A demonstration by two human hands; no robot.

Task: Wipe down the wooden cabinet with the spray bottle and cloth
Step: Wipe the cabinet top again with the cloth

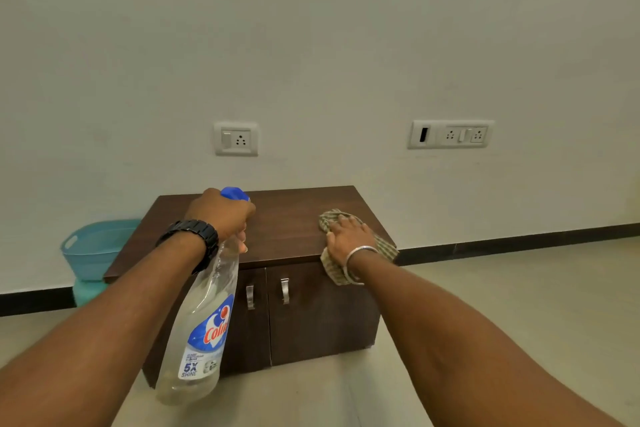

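Cabinet (287,218) stood against the wall (311,45), its top apparently mid-wipe. The left hand (221,212) gripped the spray bottle (201,322) by the neck above it, and the right hand (349,236) pressed flat on the cloth (386,248) at the right front edge. The next move was probably to sweep the cloth leftward.

One each: cabinet (294,218), bottle (204,322), cloth (388,249), basket (93,250); two socket plates (236,139) (450,134).

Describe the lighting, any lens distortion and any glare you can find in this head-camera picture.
Head view: soft, even light, with only a faint shadow under the front edge of the cabinet; head view: the wide lens bows the black skirting along the wall; head view: pale glints on the clear spray bottle, label still legible, image slightly soft overall.
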